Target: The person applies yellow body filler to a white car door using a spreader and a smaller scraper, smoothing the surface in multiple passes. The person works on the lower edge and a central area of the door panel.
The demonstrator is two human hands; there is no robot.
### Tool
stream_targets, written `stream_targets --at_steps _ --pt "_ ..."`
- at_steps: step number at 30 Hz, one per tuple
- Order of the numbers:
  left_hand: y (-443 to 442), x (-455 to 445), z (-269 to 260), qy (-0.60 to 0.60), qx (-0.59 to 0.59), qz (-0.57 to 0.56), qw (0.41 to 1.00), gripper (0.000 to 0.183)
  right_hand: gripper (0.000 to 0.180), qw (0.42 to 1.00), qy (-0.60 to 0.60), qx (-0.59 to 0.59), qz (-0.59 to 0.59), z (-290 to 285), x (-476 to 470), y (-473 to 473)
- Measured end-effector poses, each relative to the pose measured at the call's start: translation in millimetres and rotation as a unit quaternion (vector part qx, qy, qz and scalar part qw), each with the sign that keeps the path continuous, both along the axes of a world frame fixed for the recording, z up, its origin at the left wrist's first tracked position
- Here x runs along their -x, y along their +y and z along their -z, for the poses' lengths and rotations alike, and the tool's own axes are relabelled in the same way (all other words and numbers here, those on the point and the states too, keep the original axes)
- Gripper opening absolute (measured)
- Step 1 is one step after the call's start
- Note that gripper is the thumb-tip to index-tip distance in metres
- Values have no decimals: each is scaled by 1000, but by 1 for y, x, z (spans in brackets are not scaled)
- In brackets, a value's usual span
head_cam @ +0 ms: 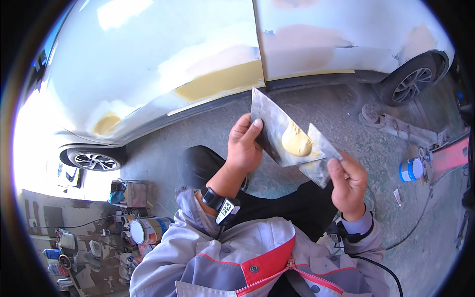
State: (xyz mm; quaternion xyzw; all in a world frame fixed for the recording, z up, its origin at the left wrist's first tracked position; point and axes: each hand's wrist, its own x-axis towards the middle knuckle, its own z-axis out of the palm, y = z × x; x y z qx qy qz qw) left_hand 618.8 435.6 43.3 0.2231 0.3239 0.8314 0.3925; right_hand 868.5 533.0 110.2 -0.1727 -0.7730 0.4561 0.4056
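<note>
My left hand (245, 146) grips a flat, grey-stained putty board (269, 128) by its left edge, thumb on top. A thick mound of pale yellow body filler (296, 142) sits near the board's right side. In my right hand (347, 182) is a second, smaller flat spreader (323, 143), pinched at its right edge. The spreader lies partly behind the board, so some of it is hidden; whether the two touch is hard to tell. Beyond both hands stands a white car, its door (167, 55) bearing a smooth yellow filler patch (222, 80) along the bottom.
Pinkish sanded patches (297, 42) mark the rear panel. A blue-banded can (410, 169) and a red metal piece (451, 154) are at the right, near a grey floor-jack-like device (404, 128). A large can (148, 230) stands among cluttered tools at lower left. A cable (412, 226) crosses the floor.
</note>
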Motion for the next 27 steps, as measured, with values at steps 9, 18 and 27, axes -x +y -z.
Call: stream_targets --at_steps 9,18,27 --pt "-3 3 -2 19 14 -26 999 17 24 999 -21 -44 -21 5 -3 -2" --pt "18 -56 2 -164 156 192 955 34 34 877 38 461 -127 37 10 34" --pt "32 -7 26 -182 143 215 949 33 33 800 27 427 420 357 -183 55"
